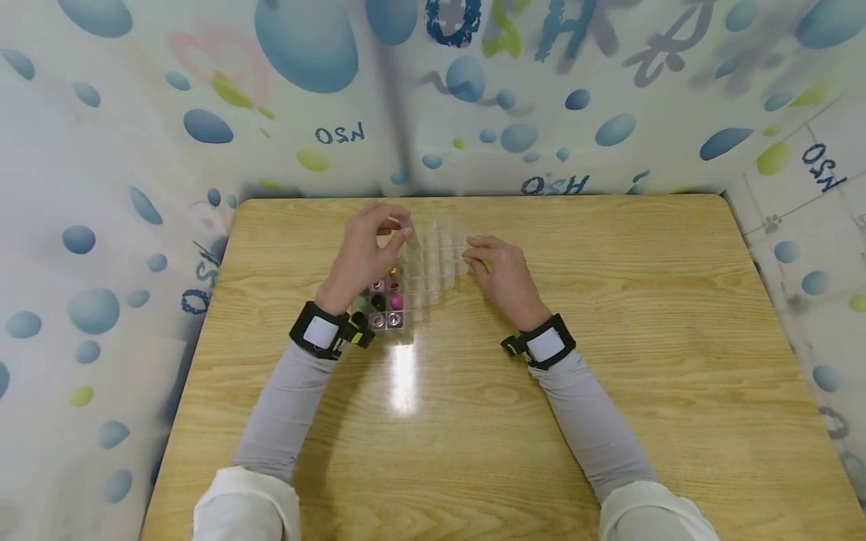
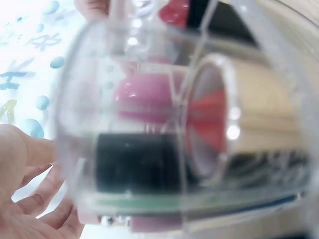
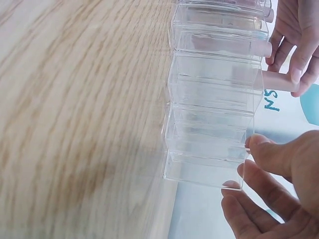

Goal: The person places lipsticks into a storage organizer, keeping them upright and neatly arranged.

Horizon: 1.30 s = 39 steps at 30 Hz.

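Observation:
A clear lipstick organizer with divided compartments stands on the table between both hands. My left hand pinches a pale pink lipstick tube between thumb and fingers. In the right wrist view the tube's lower part overlaps a compartment near the organizer's middle. At the organizer's right end, the thumb and fingers of my right hand pinch the edge of its clear wall. Filled compartments lie on the left side, with a magenta lipstick near the front. Part of the filled section is hidden behind my left hand.
Close to the left wrist camera are a gold tube and a black tube, seen through the clear plastic. The wooden table reaches back to a patterned wall. Both wrists wear black straps.

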### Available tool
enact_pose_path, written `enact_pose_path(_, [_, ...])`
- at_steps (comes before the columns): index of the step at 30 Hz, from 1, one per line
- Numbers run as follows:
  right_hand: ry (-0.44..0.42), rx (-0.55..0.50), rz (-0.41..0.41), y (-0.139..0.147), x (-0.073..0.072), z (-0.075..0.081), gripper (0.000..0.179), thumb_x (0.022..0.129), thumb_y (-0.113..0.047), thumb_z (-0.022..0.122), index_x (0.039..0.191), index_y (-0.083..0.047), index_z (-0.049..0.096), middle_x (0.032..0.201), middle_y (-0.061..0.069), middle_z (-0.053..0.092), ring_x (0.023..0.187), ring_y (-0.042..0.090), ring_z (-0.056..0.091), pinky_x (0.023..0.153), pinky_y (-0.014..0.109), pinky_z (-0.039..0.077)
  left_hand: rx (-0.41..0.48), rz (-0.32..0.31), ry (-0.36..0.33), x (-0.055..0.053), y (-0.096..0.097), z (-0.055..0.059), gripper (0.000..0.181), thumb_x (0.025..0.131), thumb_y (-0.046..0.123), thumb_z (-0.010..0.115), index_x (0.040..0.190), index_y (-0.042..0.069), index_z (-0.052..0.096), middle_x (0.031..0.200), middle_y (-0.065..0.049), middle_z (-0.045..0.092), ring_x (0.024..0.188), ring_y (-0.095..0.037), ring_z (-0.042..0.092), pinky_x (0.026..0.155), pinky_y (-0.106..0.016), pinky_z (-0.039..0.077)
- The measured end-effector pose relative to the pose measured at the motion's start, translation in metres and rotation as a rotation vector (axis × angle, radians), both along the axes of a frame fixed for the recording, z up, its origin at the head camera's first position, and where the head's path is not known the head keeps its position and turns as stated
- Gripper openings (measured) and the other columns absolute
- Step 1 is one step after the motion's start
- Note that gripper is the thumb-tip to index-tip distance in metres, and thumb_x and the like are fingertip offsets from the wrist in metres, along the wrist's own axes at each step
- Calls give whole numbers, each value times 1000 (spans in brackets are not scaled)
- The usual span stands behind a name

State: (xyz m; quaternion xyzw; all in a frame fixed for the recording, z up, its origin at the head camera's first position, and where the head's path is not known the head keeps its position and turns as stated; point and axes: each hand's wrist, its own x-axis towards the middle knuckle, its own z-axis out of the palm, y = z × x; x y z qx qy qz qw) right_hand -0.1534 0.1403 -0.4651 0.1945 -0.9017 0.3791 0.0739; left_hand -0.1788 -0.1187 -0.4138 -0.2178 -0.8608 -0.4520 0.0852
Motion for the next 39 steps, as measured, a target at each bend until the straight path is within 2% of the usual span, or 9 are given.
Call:
enact_pose_path(9, [2,-7,2,-1,0,-3,24,99,-13,68,114,2,79,133,18,69,123,32,65,100,43,56,-151,24,-49,2,-1,-5,23,96,10,70,118,1,72,121,-15,71,113,-32,66,99,-49,54])
enact_pose_path(16, [2,-15,3,-1,1,-4,23,99,-11,68,113,2,79,133,18,69,121,33,67,97,43,58,-172,49,-99,4,0,-9,22,97,11,69,118,3,72,123,-13,71,114,-32,64,101,-50,53])
enact_pose_path(23, [-5,-12,1,-2,3,-3,23,99,-11,67,113,2,79,133,18,69,121,33,66,100,44,57,-191,39,-126,6,-1,-14,18,98,10,67,114,3,72,127,-13,70,116,-31,63,101,-47,52])
enact_pose_path(31, [-5,-10,4,-2,3,-2,23,99,-10,67,113,2,79,134,19,68,122,34,66,99,45,57,-262,38,-168,9,0,-9,28,101,14,63,126,3,69,129,-14,69,115,-31,62,99,-45,52])
enact_pose_path(39, [8,-22,7,-1,2,-1,23,99,-11,67,114,3,79,133,19,68,121,33,67,98,44,57,-267,31,-187,12,-1,-4,30,102,14,62,129,3,68,129,-15,68,117,-31,61,101,-45,51])
